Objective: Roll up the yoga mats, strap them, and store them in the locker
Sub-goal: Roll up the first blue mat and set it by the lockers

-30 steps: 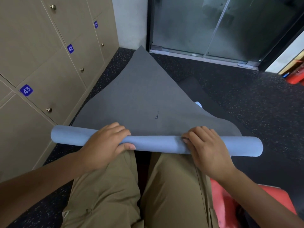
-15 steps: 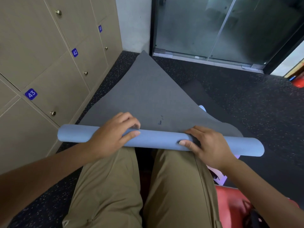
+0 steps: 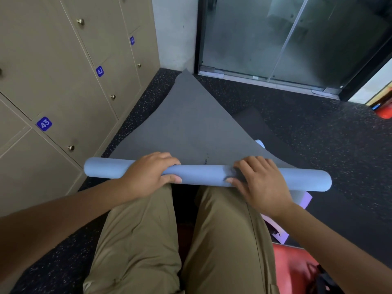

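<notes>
Both hands are curled over the rolled part of the yoga mat [image 3: 203, 177], which lies across the person's knees: the left hand [image 3: 148, 175] wraps it from above with the thumb tucked underneath, and the right hand [image 3: 258, 183] has its fingers bent over the top and the thumb pressed on the near side. The roll shows blue; the unrolled gray part stretches away over the dark speckled floor [image 3: 318, 134] toward a glass door [image 3: 297, 39]. Beige lockers [image 3: 63, 81] numbered 41, 42 and 43 stand just left of the mat. A red bag [image 3: 297, 270] sits by the right leg.
</notes>
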Motion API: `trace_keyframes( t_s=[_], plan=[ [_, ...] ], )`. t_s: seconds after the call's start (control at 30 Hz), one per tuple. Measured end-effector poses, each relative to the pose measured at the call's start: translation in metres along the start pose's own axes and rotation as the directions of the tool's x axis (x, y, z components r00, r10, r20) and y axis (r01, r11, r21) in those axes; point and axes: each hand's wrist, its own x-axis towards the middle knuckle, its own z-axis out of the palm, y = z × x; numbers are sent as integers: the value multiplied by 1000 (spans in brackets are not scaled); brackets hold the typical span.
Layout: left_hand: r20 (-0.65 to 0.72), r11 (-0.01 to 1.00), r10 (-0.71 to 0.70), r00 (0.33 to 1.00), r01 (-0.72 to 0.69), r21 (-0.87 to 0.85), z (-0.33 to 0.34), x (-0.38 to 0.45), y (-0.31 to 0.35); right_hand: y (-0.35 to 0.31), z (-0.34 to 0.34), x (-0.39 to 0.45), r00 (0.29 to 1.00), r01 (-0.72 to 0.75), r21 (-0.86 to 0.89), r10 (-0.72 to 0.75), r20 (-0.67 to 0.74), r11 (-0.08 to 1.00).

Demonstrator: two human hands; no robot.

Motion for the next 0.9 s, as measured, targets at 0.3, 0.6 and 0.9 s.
trace_keyframes(
  t_s=[0.3,0.6,0.9],
  plan=[
    [303,980,-123,945,164,-113,-15,52,-19,26,13,15,976,-63,175,23,218,982],
    [-131,932,110,985,-56,357,21,25,-10,52,10,48,878,-271,378,66,475,885],
    [-21,869,116,993,-91,486,24,62,-14,53,21,54,901,-157,172,70,429,972]
  ],
)
